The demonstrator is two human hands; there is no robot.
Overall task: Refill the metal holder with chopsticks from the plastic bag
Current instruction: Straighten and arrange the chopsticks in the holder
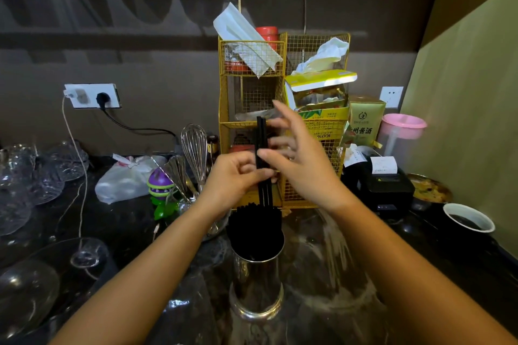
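Note:
A shiny metal holder [256, 286] stands on the dark counter in the middle, packed with black chopsticks [253, 223] that stick out of its top. Right above it, my left hand [235, 176] is closed around a few upright black chopsticks [262, 134], their lower ends reaching down among those in the holder. My right hand [297, 157] touches the same chopsticks with thumb and fingertips, the other fingers spread. A clear plastic bag [330, 255] lies crumpled on the counter to the right of the holder.
A yellow wire rack [252, 92] with boxes and tissues stands just behind my hands. A whisk [194, 148] and utensils stand to the left, glassware [33, 176] further left. A white tied bag [126, 179], a receipt printer [386, 185] and a cup [468, 218] also sit here.

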